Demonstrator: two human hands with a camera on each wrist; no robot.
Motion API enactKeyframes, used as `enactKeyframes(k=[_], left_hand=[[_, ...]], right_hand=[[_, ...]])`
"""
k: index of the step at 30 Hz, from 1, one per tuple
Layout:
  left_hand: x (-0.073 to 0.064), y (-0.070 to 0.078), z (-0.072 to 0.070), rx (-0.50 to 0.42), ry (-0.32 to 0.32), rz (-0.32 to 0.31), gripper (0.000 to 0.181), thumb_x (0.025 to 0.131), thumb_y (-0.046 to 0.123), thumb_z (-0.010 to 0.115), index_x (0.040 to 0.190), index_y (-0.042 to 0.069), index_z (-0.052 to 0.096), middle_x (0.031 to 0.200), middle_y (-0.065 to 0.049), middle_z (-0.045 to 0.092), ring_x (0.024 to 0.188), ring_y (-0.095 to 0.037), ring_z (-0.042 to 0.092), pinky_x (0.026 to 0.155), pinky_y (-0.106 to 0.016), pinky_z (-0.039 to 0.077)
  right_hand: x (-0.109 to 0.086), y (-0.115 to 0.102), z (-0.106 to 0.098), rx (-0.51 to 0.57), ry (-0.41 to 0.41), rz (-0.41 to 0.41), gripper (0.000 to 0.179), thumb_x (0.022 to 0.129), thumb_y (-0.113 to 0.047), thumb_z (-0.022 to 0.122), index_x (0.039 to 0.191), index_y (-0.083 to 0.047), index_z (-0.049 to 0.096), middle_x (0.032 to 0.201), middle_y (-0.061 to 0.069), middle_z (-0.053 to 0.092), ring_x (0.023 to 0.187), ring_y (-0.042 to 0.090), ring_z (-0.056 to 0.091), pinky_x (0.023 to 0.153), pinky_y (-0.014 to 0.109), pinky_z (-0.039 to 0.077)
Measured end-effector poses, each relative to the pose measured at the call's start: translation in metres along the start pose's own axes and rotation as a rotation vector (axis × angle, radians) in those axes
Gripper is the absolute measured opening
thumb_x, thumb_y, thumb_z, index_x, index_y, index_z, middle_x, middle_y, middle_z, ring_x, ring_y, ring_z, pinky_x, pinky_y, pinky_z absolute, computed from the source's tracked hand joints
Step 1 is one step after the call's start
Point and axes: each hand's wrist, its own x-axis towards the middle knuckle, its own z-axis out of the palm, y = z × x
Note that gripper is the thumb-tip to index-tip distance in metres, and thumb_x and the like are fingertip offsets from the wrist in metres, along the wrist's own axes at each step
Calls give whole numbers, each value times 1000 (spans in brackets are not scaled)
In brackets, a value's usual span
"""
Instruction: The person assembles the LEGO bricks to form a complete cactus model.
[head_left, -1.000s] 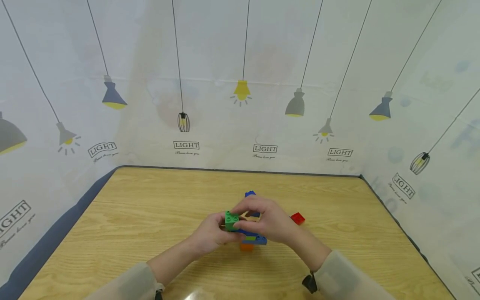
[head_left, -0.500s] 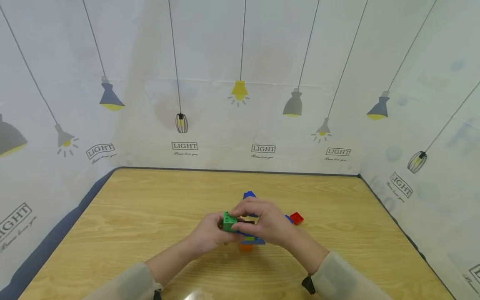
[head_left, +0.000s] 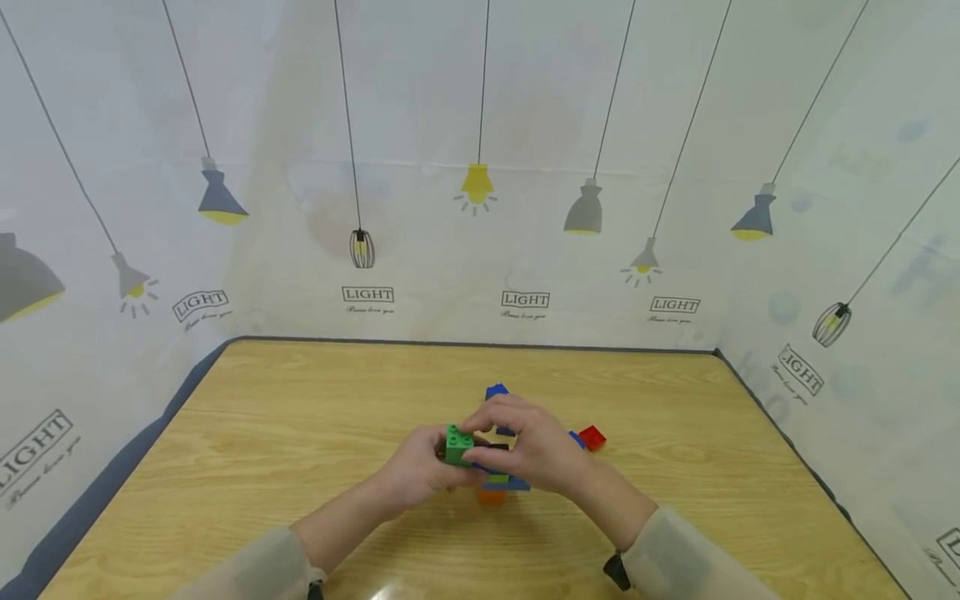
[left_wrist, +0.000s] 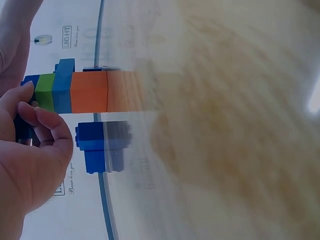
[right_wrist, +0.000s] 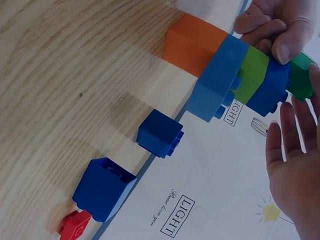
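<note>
A stack of toy building bricks stands on the table: an orange brick point(right_wrist: 195, 44) at the bottom, then a longer lighter-blue brick point(right_wrist: 217, 77), a lime-green brick point(right_wrist: 251, 74) and a dark blue brick point(right_wrist: 270, 89). At the top sits a green brick point(head_left: 459, 447), with studs upward. My left hand point(head_left: 420, 471) grips the upper stack, its thumb on the dark blue brick in the right wrist view. My right hand point(head_left: 536, 442) holds the green brick between thumb and fingertips. The joint under the green brick is partly hidden by fingers.
Beyond the hands stands a blue brick point(right_wrist: 160, 132). Another blue brick point(right_wrist: 102, 190) lies to the right, beside a small red brick point(head_left: 592, 437). The wooden table point(head_left: 337, 383) ends at a lamp-printed backdrop point(head_left: 435, 250).
The head view has shifted slightly. Both hands keep nearly the same place and hold on the bricks.
</note>
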Motion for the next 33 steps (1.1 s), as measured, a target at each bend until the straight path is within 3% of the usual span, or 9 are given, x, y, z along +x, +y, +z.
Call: enactKeyframes(k=[3,8,12,18,25,33], left_hand=[[0,0,1,-2,-9,15,40,96,17,86,132,7,74,111,-2,79,94,-14,68,82,-26,59],[-2,-1,1,-10,-24,9,43,98,20,86,137,6,72,130,-8,79,117,-20,74,101,-32,61],[-3,0,1,-9,-13,-7,47,97,21,86,139,6,70,129,-10,79,115,-20,75,97,-31,61],[-1,0,2,-1,2,-9,44,97,21,87,136,9,71,122,-6,80,108,-18,75,94,-29,61],[-2,0,4,4,11,-11,44,97,20,86,136,7,71,121,-7,80,105,-16,74,90,-29,61],[-2,3,3,27,9,-10,45,98,22,86,138,8,71,121,-5,80,103,-15,72,89,-29,60]], right_hand=[[0,-1,-2,-8,-13,19,31,93,-16,90,122,-18,80,119,-3,76,105,15,67,89,28,61],[-7,1,-12,-5,-14,137,30,100,-23,84,129,-20,77,120,-3,76,105,12,67,93,31,62],[-20,12,-21,-9,-29,222,24,102,-25,81,126,-20,78,117,-2,76,102,11,70,92,36,62],[-35,23,-25,28,-98,253,23,100,-26,84,122,-19,80,118,-3,79,104,14,73,91,37,63],[-40,26,-21,50,-96,264,21,100,-28,83,121,-24,82,118,-6,80,104,9,72,91,35,63],[-41,26,-20,26,-112,234,14,103,-25,80,115,-23,86,124,1,77,111,17,72,88,33,65]])
